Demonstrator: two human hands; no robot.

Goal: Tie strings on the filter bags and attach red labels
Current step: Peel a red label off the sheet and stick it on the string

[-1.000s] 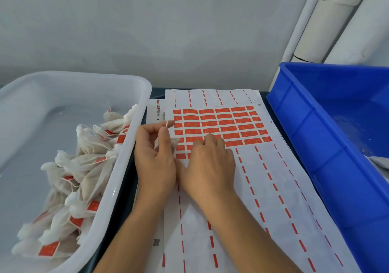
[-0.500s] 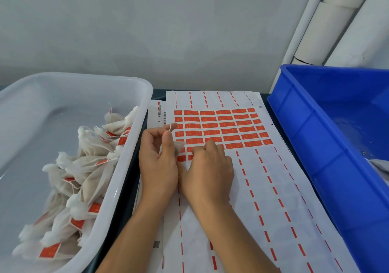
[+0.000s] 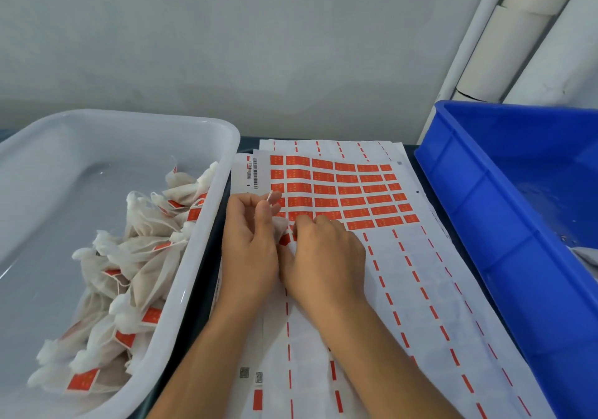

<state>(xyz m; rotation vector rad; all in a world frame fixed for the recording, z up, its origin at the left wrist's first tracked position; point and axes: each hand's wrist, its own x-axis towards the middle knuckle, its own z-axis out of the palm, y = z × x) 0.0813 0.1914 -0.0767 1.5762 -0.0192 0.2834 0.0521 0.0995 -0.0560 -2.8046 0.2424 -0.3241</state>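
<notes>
My forearms run up over the peeled part of the label sheet (image 3: pixel 420 289), where only red dashes are left. My right hand (image 3: pixel 323 257) lies knuckles-up at the lowest row of red labels (image 3: pixel 349 189), fingertips curled down at a label's edge; whether that grip already pinches one I cannot tell. My left hand (image 3: pixel 249 240) pinches the white string end (image 3: pixel 269 196) between thumb and forefinger, the filter bag (image 3: pixel 281 224) tucked under its fingers. Against a second ago, both hands have crept a little toward the full rows and the string is raised more upright, so I judge I am about to lift a label onto it. Left, the white tub (image 3: pixel 207 257) holds finished bags (image 3: pixel 136 257); right, the blue crate (image 3: pixel 485 224).
</notes>
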